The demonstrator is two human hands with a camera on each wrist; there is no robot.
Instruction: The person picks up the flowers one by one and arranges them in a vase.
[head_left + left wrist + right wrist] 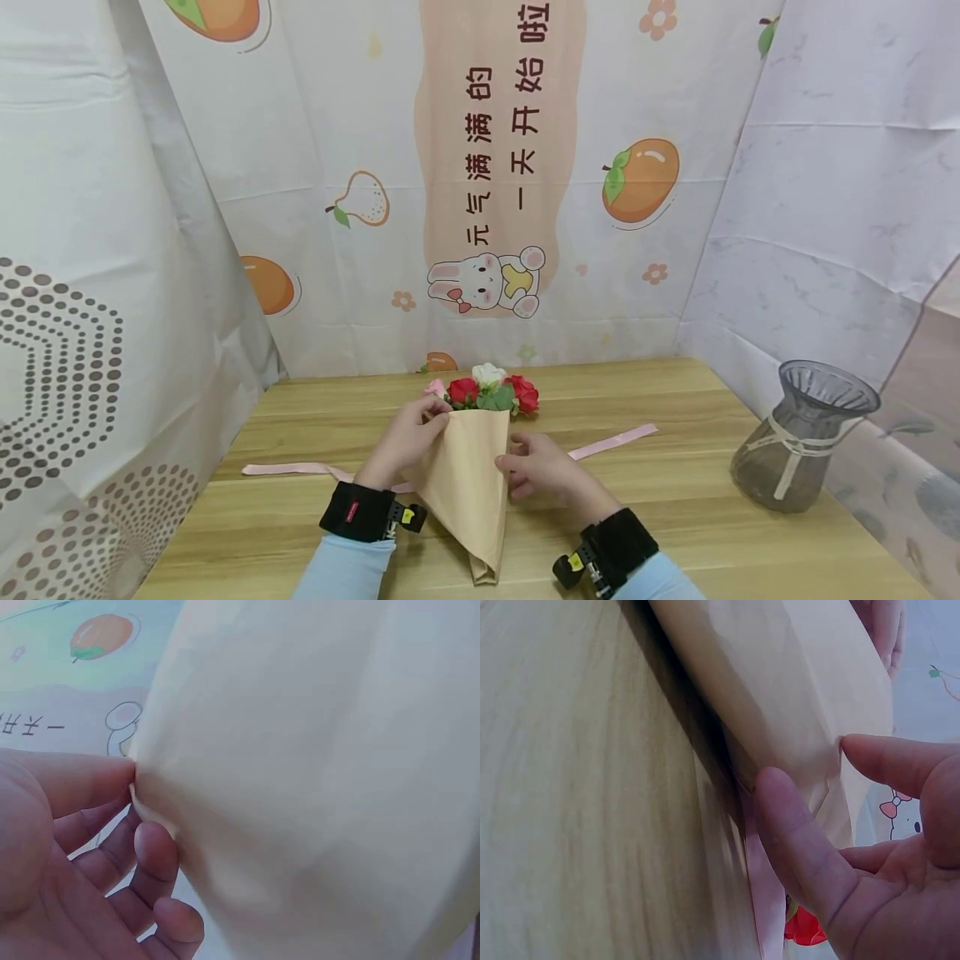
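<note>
A bouquet wrapped in brown kraft paper (pixel 468 475) lies on the table, its narrow folded end toward me. From the wide end show red roses (pixel 463 390), a white rose (pixel 489 375), a pink bloom and green leaves. My left hand (pixel 408 437) pinches the paper's upper left edge between thumb and finger; its other fingers curl loosely below in the left wrist view. At the right edge, my right hand (pixel 543 467) touches the paper with spread fingertips (pixel 776 787). A pink ribbon (pixel 615 440) runs across the table beneath the bouquet.
A smoky glass vase (pixel 787 450) with a cord bow around its neck stands at the right of the wooden table (pixel 645 533). Printed curtains (pixel 322 275) hang behind and along both sides. The ribbon's other end (pixel 288 469) lies to the left.
</note>
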